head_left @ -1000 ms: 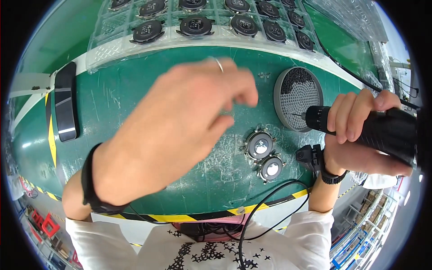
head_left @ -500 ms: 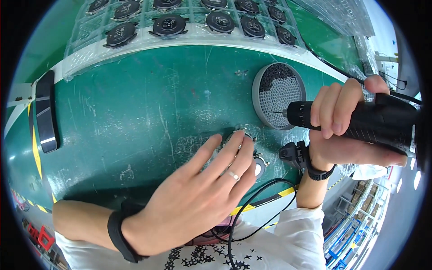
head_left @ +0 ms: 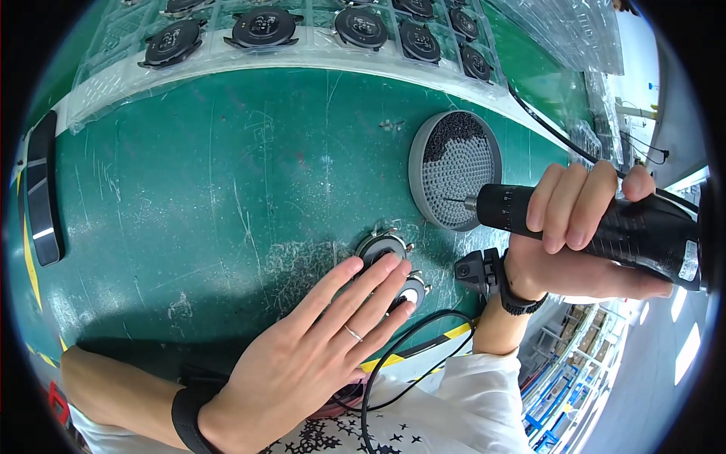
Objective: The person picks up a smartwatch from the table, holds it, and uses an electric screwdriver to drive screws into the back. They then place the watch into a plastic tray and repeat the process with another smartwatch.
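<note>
Watch bodies (head_left: 380,244) sit between screw dish (head_left: 415,172) and looped cable (head_left: 445,312).

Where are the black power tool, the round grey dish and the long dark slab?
Black power tool (head_left: 502,209): head view, on its barrel behind the thin tip.
Round grey dish (head_left: 415,176): head view, on its left wall.
Long dark slab (head_left: 43,189): head view, middle of its glossy face.

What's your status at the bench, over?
Left hand spread, partly covering two watches. Right hand gripping driver, pointed over grey dish. Black cable looping close beside the watches.
</note>
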### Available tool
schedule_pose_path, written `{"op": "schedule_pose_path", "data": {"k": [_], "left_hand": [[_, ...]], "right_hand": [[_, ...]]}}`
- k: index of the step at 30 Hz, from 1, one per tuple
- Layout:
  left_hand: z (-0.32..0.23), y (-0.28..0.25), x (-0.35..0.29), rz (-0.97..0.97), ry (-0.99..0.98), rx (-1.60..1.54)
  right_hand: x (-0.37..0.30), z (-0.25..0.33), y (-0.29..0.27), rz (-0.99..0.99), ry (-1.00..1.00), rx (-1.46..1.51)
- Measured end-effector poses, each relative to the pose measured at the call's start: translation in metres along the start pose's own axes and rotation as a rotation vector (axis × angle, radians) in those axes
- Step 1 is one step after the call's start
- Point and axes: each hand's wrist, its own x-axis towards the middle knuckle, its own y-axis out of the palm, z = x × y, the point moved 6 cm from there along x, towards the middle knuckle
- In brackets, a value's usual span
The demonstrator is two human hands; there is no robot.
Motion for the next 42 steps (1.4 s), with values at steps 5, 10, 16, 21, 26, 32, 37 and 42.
{"op": "schedule_pose_path", "data": {"k": [5,10,16,21,26,32,37,42], "left_hand": [[0.002,0.003,0.002,-0.031,0.055,0.062],[0.005,0.004,0.004,0.005,0.064,0.091],[0.004,0.007,0.005,0.010,0.121,0.161],[0.004,0.009,0.004,-0.007,0.132,0.256],[0.004,0.009,0.003,-0.005,0.128,0.229],[0.006,0.012,0.001,-0.017,0.141,0.295],[0.007,0.012,-0.001,-0.006,0.139,0.275],[0.009,0.008,0.005,-0.008,0.152,0.331]], "right_hand": [[-0.002,0.000,-0.005,-0.014,0.022,0.013],[-0.001,-0.001,-0.001,-0.014,0.019,0.012],[-0.005,0.006,0.004,-0.072,0.052,-0.044],[-0.004,0.008,0.004,-0.096,0.072,-0.087],[-0.005,0.007,0.003,-0.187,0.063,-0.084],[-0.013,0.044,0.007,-0.211,-0.116,-0.052],[-0.023,0.045,0.035,-0.190,-0.173,-0.014],[-0.023,0.025,0.056,-0.184,-0.141,-0.123]]}}
